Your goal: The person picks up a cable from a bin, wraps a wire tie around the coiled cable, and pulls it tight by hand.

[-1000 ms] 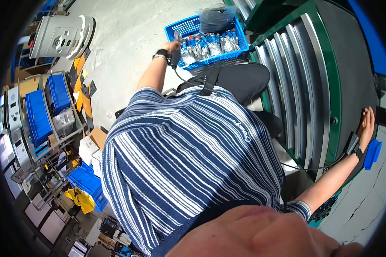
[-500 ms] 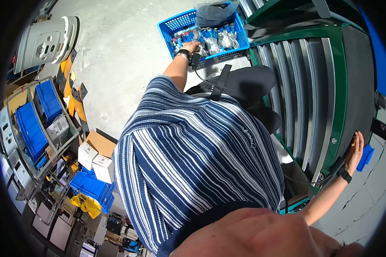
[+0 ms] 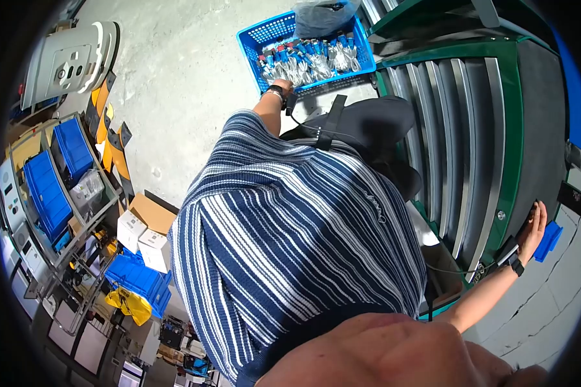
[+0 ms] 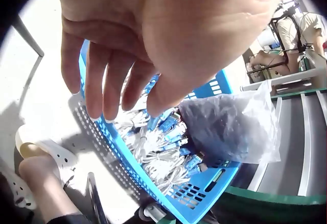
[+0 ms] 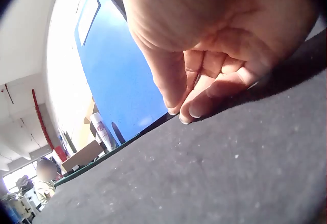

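In the head view my left hand (image 3: 282, 84) is at the near rim of a blue plastic crate (image 3: 332, 82). Up close in the left wrist view, that hand (image 4: 153, 25) hangs over the crate with relaxed fingers apart, and nothing shows in its grasp. Bundles of pale cable with blue connectors (image 4: 168, 165) lie in rows in the crate, beside a translucent bag with dark contents (image 4: 230, 127). Far to the right, my right hand (image 3: 534, 233) rests on the dark top of a green cabinet (image 3: 541, 148). Its bent fingertips (image 5: 191, 114) touch that grey surface and hold nothing visible.
Beside the crate stands the cabinet's row of drawers (image 3: 442, 148). A blue panel (image 5: 120, 65) rises behind the cabinet top, with a spray can (image 5: 101, 129) near it. White cartons (image 3: 150, 235), blue bins (image 3: 48, 193) and a grey moulded shell (image 3: 68, 68) are at the left.
My left hand was at the crate's left side with a blurred greyish thing, moved over the cable bundles, then drew back to the near rim with nothing visible in it. My right hand stays on the cabinet.
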A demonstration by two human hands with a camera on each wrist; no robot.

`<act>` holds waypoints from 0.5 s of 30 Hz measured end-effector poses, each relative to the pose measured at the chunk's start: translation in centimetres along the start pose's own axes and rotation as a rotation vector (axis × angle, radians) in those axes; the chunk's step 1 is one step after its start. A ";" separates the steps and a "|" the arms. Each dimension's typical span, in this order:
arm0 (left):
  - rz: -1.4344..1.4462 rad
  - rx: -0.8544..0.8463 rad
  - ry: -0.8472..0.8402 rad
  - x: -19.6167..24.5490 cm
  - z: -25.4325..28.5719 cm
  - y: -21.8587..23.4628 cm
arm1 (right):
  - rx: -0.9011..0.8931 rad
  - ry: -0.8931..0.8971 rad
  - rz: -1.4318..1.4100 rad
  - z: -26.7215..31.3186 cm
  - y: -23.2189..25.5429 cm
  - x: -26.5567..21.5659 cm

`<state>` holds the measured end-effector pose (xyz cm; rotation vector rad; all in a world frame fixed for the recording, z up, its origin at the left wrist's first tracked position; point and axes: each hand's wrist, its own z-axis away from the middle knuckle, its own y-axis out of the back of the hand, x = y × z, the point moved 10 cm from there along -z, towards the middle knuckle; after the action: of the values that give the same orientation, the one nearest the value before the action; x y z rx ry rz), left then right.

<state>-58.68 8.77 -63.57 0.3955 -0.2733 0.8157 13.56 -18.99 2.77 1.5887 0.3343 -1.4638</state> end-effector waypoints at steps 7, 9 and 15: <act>0.023 0.029 -0.077 5.0 -1.5 0.4 | -0.014 0.022 -0.010 0.9 -1.3 -1.7; -0.486 0.048 -0.293 8.5 -0.9 0.0 | -0.012 -0.027 0.113 2.0 -3.7 -4.0; -0.963 0.142 -0.760 5.6 -16.2 -6.2 | -0.108 0.395 0.913 7.3 -22.3 -17.7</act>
<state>-48.99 15.74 -77.29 0.8744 -0.6593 -0.2966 -11.75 -5.86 9.90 1.6095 -0.1027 -0.4313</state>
